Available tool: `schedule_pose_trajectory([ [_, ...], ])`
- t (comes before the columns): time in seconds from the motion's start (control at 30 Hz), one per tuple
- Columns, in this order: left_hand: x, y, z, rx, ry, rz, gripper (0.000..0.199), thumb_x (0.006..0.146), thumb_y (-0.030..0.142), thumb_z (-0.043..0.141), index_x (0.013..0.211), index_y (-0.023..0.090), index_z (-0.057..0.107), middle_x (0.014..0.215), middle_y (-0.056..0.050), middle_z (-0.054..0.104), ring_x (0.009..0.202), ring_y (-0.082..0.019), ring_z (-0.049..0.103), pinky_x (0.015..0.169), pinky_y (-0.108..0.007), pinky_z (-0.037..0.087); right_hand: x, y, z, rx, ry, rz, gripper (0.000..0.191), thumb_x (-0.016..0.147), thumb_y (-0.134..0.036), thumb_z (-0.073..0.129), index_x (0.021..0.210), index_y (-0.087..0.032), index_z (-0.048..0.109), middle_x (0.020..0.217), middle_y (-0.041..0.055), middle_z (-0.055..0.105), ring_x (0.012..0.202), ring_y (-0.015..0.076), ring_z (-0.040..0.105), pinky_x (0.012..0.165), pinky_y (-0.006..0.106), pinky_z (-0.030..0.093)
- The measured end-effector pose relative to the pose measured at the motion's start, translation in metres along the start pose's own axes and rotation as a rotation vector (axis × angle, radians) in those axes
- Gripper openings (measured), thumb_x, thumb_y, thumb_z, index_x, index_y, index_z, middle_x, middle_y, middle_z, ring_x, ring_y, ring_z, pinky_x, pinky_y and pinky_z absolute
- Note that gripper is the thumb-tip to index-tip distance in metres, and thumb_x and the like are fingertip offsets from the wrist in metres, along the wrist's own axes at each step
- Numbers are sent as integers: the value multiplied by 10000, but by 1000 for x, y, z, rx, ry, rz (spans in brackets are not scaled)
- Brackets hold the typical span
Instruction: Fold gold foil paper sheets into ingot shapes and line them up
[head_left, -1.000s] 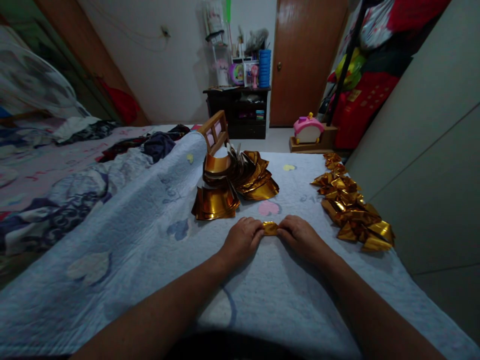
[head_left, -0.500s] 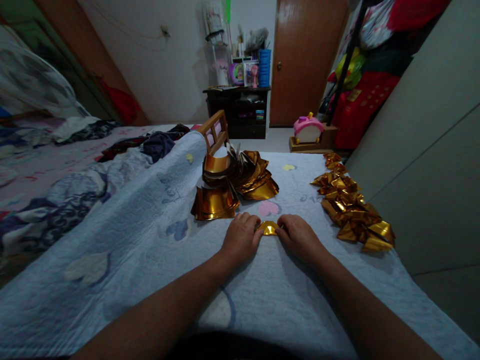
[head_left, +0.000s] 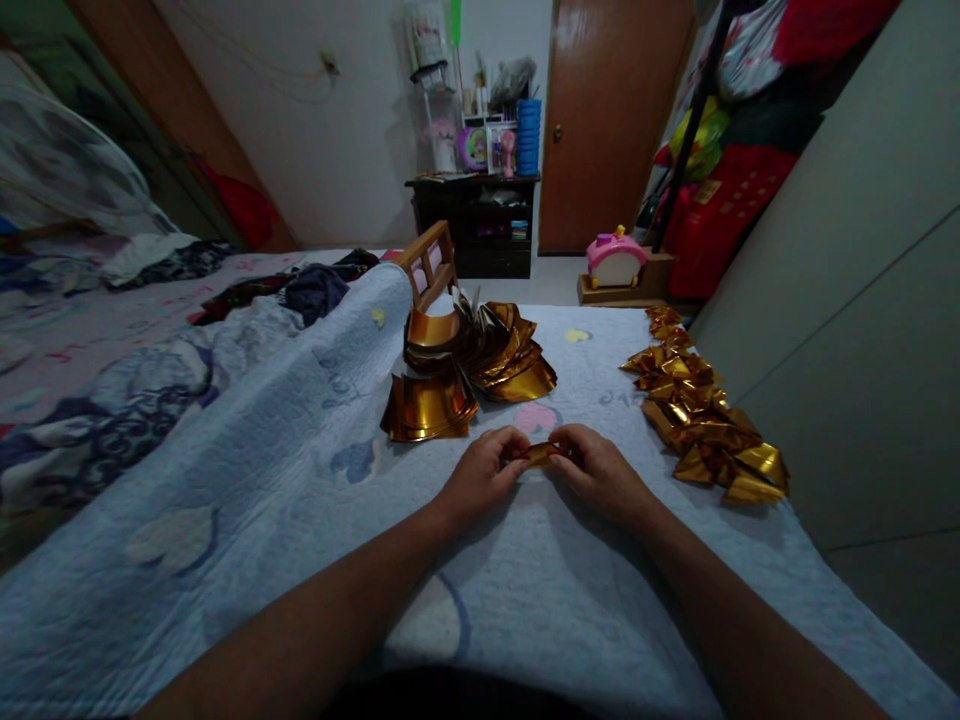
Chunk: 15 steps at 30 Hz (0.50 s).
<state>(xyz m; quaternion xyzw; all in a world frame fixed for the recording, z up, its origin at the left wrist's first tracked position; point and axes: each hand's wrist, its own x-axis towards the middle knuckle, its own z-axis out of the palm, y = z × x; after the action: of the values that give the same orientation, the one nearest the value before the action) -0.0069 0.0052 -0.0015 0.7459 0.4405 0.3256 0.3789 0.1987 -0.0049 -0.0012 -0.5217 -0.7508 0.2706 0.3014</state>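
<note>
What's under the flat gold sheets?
The gold sheets lie on the pale blue quilt, seen around their edges. Whatever is directly beneath the stack is covered, so I can't tell if anything else is there.

Small gold foil piece [head_left: 539, 456], held between left hand [head_left: 486, 468] and right hand [head_left: 596, 468]; foil sheets [head_left: 431, 400] beyond it, leftward.

The bedcover [head_left: 300, 520] is pale blue with yellow, pink, grey and blue hearts, the foil sheets [head_left: 431, 403] and folded foil pieces [head_left: 686, 400] are gold, and the door [head_left: 611, 120] is reddish brown.
</note>
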Motion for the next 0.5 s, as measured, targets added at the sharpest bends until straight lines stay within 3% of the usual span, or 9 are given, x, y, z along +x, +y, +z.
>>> schedule_pose_trajectory([
  [0.17,1,3,-2,-88,-28,11,122,854,274,622,887,163,660,831,-14,595,797,-161,555,735,-267,422,-1,-6,-4,152,-57,14,161,874,-283,515,772,-191,599,678,0,550,663,159,503,627,282,375],
  [0.33,-1,8,-3,-123,-94,-16,306,870,373,621,661,161,549,660,34,446,647,-119,435,623,-249,326,-2,-11,-4,263,-56,38,196,866,-334,520,742,-193,578,666,-4,514,635,150,473,595,280,357],
  [0.5,-4,5,-1,-232,-144,-97,346,858,438,623,679,146,580,643,30,443,642,-121,419,612,-251,303,-2,-15,-4,414,-193,103,203,815,-381,601,767,-187,567,646,-35,442,578,119,406,535,256,319],
])
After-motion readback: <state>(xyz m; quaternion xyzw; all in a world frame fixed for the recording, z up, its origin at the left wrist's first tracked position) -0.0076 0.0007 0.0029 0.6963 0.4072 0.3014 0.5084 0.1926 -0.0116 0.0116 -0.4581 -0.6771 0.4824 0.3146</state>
